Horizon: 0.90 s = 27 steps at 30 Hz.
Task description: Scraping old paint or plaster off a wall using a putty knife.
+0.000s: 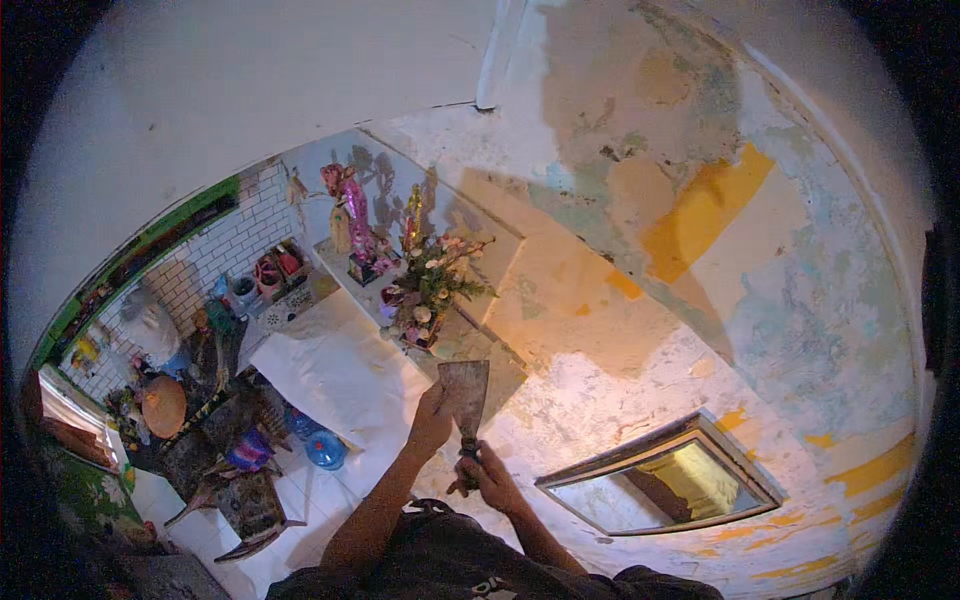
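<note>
A wide-bladed putty knife (464,392) is held up in front of my chest, its worn, smeared blade pointing upward. My right hand (492,479) is closed around its dark handle, low down. Beside the blade's left edge is my left hand (431,418), fingers closed against that edge; part of the fingers is hidden. The nearest wall (590,390) has patchy, peeling paint in white, pale blue and orange.
A framed mirror or window (665,478) is at the lower right. Flowers (440,270) and a pink-draped figurine (352,215) stand on a ledge. Left are a white-covered table (335,365), a wooden chair (248,505) and a blue water bottle (325,449).
</note>
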Tool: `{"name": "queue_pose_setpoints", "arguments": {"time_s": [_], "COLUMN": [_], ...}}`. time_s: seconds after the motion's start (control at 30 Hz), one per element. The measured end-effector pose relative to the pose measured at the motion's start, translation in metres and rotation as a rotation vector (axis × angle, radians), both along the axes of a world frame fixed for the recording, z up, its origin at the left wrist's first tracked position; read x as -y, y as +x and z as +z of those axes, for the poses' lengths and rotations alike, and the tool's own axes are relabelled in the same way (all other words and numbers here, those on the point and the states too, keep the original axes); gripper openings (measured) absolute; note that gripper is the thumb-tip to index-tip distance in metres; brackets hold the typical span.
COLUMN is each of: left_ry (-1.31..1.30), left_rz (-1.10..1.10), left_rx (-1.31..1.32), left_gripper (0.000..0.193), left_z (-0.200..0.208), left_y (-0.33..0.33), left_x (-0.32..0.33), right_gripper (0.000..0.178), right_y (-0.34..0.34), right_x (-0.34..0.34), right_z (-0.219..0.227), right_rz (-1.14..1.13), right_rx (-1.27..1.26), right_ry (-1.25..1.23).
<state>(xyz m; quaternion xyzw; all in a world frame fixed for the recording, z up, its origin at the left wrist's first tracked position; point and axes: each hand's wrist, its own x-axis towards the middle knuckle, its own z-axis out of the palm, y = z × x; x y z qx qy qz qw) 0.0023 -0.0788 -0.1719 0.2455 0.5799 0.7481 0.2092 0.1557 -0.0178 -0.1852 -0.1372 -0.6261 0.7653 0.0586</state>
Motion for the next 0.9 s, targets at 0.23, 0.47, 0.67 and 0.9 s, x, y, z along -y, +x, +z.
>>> {"name": "queue_pose_setpoints", "arguments": {"time_s": [0.23, 0.47, 0.67, 0.9], "left_ry": [0.116, 0.022, 0.066, 0.105], "left_rz": [0.138, 0.065, -0.147, -0.013], "left_rx": [-0.059, 0.0, -0.161, -0.302], "left_gripper": [0.028, 0.026, 0.023, 0.029], "left_z": [0.014, 0.036, 0.057, 0.094], "left_y": [0.013, 0.013, 0.016, 0.028], "left_x": [-0.023, -0.016, -0.032, -0.048], "right_gripper": [0.026, 0.028, 0.028, 0.025], "right_y": [0.002, 0.008, -0.01, -0.042], "right_x": [-0.012, -0.013, -0.044, -0.083], "right_z": [0.02, 0.043, 0.075, 0.152], "right_rz": [-0.182, -0.185, -0.251, -0.394], "right_rx": [0.109, 0.101, 0.003, -0.319], "right_ry": [-0.075, -0.077, 0.121, 0.829]}}
